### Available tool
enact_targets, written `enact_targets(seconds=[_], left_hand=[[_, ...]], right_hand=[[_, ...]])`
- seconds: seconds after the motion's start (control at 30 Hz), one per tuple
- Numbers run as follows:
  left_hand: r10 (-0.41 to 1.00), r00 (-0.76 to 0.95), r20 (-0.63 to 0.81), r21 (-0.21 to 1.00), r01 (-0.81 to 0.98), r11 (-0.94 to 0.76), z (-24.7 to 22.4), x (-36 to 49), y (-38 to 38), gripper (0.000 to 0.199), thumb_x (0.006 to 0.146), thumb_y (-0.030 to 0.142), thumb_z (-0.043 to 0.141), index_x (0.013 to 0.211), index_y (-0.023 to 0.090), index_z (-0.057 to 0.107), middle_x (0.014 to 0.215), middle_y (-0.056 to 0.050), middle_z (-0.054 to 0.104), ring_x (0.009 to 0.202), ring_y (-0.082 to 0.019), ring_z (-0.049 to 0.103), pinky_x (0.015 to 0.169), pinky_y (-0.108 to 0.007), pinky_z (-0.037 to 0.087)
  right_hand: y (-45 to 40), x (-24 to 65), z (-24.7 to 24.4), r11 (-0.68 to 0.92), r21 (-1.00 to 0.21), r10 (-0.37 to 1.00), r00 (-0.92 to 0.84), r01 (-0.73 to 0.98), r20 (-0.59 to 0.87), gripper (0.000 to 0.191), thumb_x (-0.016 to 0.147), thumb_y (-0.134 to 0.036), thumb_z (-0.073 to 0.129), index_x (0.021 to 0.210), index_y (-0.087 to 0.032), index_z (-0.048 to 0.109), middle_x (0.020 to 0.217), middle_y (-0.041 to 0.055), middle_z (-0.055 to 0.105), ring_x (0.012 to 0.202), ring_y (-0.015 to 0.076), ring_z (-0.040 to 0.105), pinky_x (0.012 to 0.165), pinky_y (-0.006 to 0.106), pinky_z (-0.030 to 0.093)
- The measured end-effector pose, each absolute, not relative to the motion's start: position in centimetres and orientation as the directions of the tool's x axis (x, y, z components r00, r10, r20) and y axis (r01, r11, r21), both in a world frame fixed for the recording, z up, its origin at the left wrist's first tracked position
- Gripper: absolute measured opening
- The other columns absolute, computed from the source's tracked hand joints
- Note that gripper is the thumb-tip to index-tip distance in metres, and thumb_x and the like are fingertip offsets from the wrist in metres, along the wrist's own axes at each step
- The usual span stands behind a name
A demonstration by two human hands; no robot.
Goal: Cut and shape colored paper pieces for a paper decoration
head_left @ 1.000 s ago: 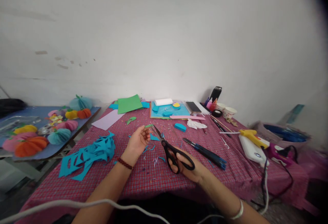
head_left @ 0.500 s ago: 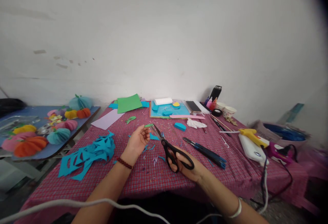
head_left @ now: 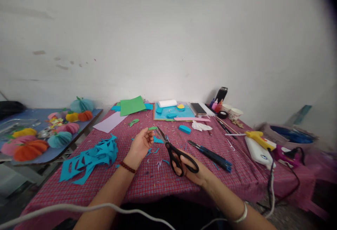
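Note:
Between the fingertips of my left hand (head_left: 142, 143) is a small green paper piece (head_left: 152, 128), held above the checked cloth. My right hand (head_left: 188, 168) grips black-handled scissors (head_left: 172, 148), its fingers through the handle loops. The blades are slightly apart, their tips pointing up and left, close beside the green piece. Blue and purple paper scraps (head_left: 159, 163) lie on the cloth below. Left of my left hand sits a heap of cut blue paper (head_left: 92, 158). Small green cut shapes (head_left: 133, 122) lie farther back.
A cutter (head_left: 210, 157) lies right of the scissors. Farther right are a yellow glue gun (head_left: 256, 139), a white power bank (head_left: 259, 152) and cups (head_left: 235, 113). Green sheets (head_left: 132, 106) and a phone (head_left: 198, 108) lie at the back. Paper pumpkins (head_left: 31, 148) fill the left table. A white cable (head_left: 105, 205) crosses the foreground.
The view has shifted very slightly. Both hands keep nearly the same pose, with the scissors and green piece still held.

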State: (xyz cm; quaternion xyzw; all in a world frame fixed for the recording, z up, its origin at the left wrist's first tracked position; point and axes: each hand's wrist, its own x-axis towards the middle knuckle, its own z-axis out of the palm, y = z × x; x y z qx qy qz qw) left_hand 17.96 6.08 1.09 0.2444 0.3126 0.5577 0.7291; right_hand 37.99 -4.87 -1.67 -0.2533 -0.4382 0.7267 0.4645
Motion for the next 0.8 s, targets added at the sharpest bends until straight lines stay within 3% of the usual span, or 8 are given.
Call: enact_targets(seconds=[0.33, 0.57, 0.8], left_hand=[[0.966, 0.232, -0.112, 0.777, -0.586, 0.230, 1.0, 18.2, 5.7, 0.012, 0.070, 0.022, 0.070, 0.071, 0.011, 0.065, 0.061, -0.002, 0.064, 0.050, -0.008, 0.056, 0.046, -0.018, 0.041], [0.963, 0.250, -0.101, 0.805, -0.548, 0.226, 1.0, 18.6, 5.3, 0.011, 0.068, 0.021, 0.070, 0.069, 0.011, 0.067, 0.060, -0.001, 0.062, 0.051, -0.007, 0.056, 0.045, -0.018, 0.041], [0.962, 0.247, -0.118, 0.774, -0.585, 0.245, 0.7, 18.6, 5.5, 0.012, 0.069, 0.021, 0.070, 0.070, 0.009, 0.067, 0.061, -0.002, 0.064, 0.052, -0.008, 0.057, 0.047, -0.018, 0.042]], right_hand=[[-4.7, 37.1, -2.2, -0.204, -0.820, 0.919, -0.393, -0.534, 0.028, 0.037, 0.079, -0.044, 0.066, 0.100, -0.016, 0.055, 0.078, 0.0036, 0.059, 0.057, 0.0103, 0.051, 0.054, 0.024, 0.033], [-4.9, 34.6, -2.6, -0.190, -0.750, 0.949, -0.315, -0.634, 0.025, 0.038, 0.079, -0.046, 0.066, 0.102, -0.018, 0.054, 0.077, 0.0029, 0.059, 0.057, 0.0101, 0.050, 0.056, 0.024, 0.036], [-5.1, 34.0, -2.9, -0.057, -0.819, 0.968, -0.234, -0.571, 0.096, 0.031, 0.085, -0.044, 0.059, 0.100, -0.017, 0.054, 0.072, 0.0013, 0.056, 0.049, 0.0068, 0.042, 0.047, 0.021, 0.030]])
